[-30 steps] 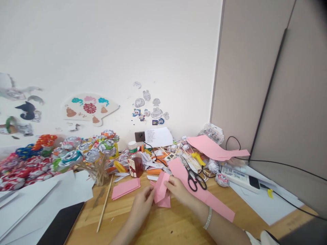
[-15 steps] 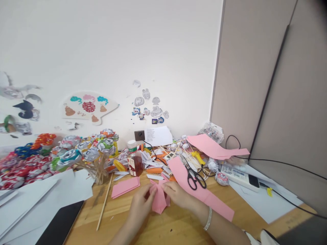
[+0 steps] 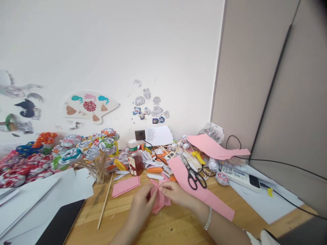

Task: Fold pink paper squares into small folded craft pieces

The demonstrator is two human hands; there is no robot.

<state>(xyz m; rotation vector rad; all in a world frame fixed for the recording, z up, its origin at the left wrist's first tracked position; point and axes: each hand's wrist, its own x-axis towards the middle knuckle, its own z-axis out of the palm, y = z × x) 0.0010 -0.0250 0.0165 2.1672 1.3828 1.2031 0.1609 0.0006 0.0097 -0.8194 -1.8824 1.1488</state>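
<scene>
A folded pink paper piece (image 3: 158, 200) is pinched between the left hand (image 3: 141, 206) and right hand (image 3: 176, 194), both closed on it, low over the wooden desk (image 3: 166, 228), near the scissors (image 3: 195, 177). Edges are best aligned before any crease is pressed flat.

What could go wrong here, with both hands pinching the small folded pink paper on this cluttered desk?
The scissors lie close beside the right hand; a sideways move might catch the blades. The bottle of reddish liquid stands just behind the folded pink paper; a bump from the left hand might tip it onto the paper. Pinched from both sides, the thin paper could tear or crease crookedly.
</scene>
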